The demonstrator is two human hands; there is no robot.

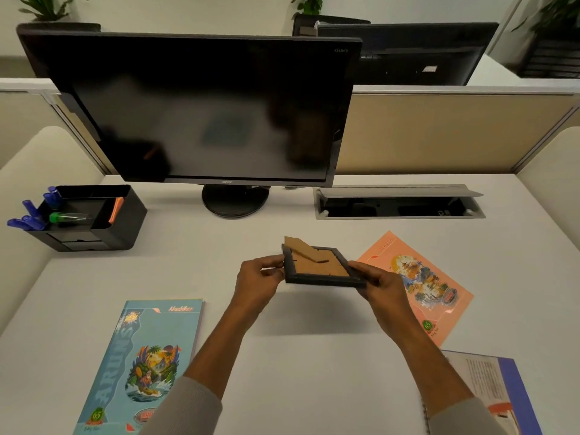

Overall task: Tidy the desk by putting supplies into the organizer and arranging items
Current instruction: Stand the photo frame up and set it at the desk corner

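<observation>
Both hands held the frame [320,266] off the surface [298,356], back side up: left hand [259,282] pinching its left edge, right hand [381,284] gripping the right corner. The cardboard stand [303,246] stuck out on the far side. Risk: edge-only grips could slip and drop it, or the stand could bend or tear if set down wrong. Organizer [116,221] sat far left of the hands.

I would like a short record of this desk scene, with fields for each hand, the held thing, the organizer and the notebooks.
left hand: holds the frame's left edge
right hand: holds the frame's right edge
picture frame: above the desk, cardboard back facing up, stand flap open
organizer: far left, holds blue pens, a green-capped pen, orange paper
blue notebook: front left, flat
pink notebook: right, flat
</observation>
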